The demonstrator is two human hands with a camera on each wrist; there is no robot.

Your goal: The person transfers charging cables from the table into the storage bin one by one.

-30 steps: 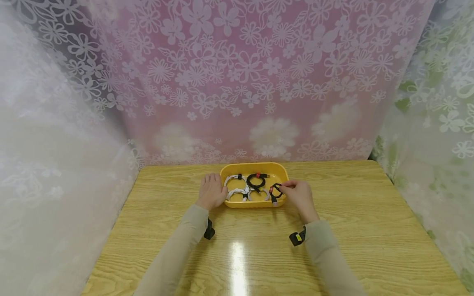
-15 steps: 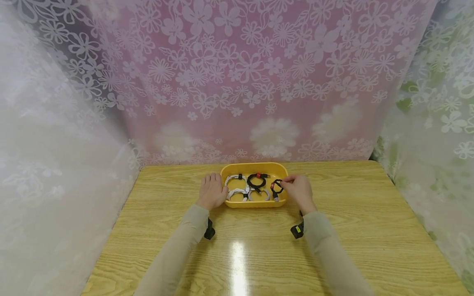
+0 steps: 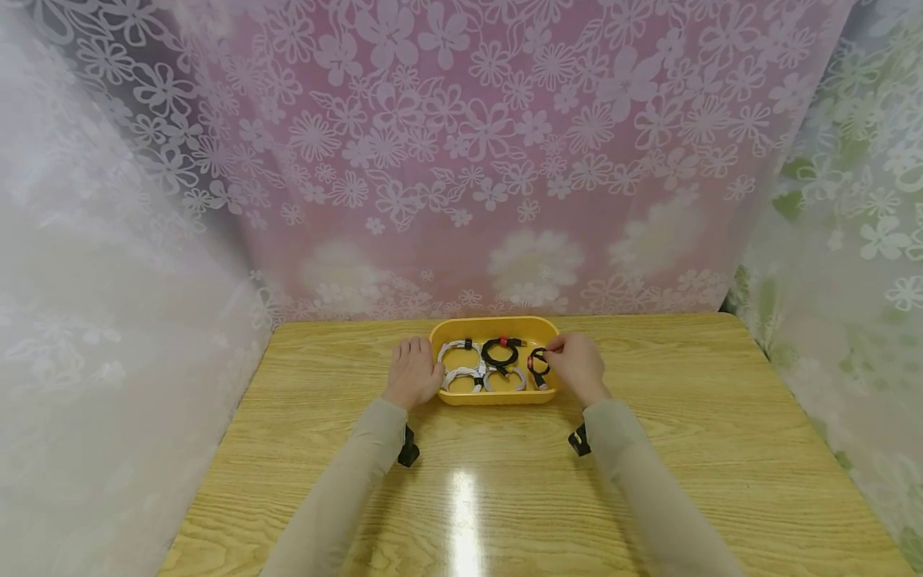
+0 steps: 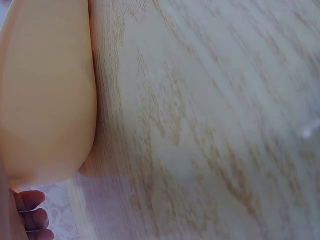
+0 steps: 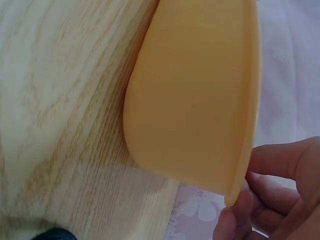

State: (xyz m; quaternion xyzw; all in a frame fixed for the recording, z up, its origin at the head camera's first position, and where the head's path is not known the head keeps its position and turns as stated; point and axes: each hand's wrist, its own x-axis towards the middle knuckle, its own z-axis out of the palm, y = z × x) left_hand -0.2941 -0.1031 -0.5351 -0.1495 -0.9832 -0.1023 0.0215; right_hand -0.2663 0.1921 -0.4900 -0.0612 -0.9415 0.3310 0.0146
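Observation:
A yellow plastic tray (image 3: 497, 398) sits on the table, with several coiled cables in it. My left hand (image 3: 414, 374) holds its left end, thumb at the rim and fingers outside; those fingertips (image 4: 34, 218) show past the tray wall in the left wrist view. Over the right end, my right hand (image 3: 579, 365) pinches a small black USB cable (image 3: 532, 365) with a red tie, which is low inside the tray. In the right wrist view the tray wall (image 5: 195, 100) hides this cable, and fingers (image 5: 275, 160) reach over the rim.
Also inside the tray are a larger black cable (image 3: 486, 357) with a red tie, white cables (image 3: 450, 346) with black ties and a grey coil (image 3: 524, 383). The wooden table (image 3: 685, 449) ends at a pink flowered curtain (image 3: 461, 200) behind.
My right hand has moved slightly left and away from me, lowering the small black cable into the tray's right end. The left hand stays at the tray.

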